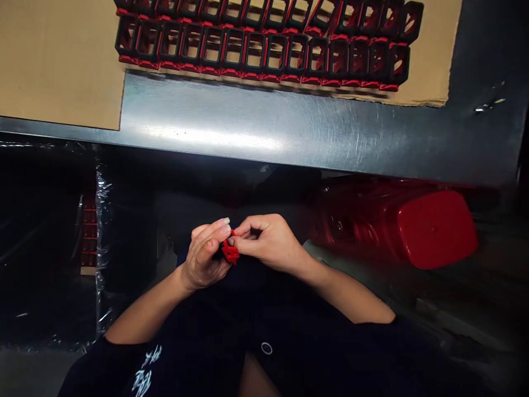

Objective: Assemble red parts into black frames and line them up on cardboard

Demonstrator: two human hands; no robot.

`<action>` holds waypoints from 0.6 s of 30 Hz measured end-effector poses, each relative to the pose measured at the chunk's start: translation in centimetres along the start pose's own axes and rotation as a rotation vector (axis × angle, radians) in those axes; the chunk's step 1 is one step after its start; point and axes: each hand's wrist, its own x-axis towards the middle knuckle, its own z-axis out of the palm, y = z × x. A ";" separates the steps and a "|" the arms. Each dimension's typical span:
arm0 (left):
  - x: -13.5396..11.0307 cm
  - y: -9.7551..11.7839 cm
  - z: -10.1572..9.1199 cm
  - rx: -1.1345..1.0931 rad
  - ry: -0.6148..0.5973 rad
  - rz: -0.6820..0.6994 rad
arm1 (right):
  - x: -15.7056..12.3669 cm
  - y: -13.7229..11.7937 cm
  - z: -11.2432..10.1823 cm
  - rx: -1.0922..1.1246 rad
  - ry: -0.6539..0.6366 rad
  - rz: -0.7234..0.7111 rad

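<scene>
A small red plastic part (230,252) is held between both hands in front of my body, below the table's near edge. My left hand (206,256) is closed around it from the left, its fingers hiding much of the piece. From the right, my right hand (266,240) pinches its upper end between thumb and index finger. Several black-and-red rectangular frames (255,54) stand in two rows on cardboard at the top of the view, apart from my hands.
The metal table (231,121) spans the upper view, with brown cardboard (61,66) on its left. To the right of my hands, below the table edge, is a large red plastic container (438,229). Red parts (89,231) show beside clear plastic film (101,204) at the left.
</scene>
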 end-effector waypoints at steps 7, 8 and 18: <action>-0.2 -0.2 0.1 -0.102 0.055 -0.089 | -0.2 -0.5 -0.5 -0.025 -0.062 -0.031; -0.3 -0.1 0.2 -0.105 0.055 -0.088 | -0.2 -0.5 -0.6 -0.024 -0.072 -0.031; -0.3 -0.1 0.2 -0.096 0.034 -0.083 | 0.0 -0.4 -0.3 -0.042 -0.044 -0.031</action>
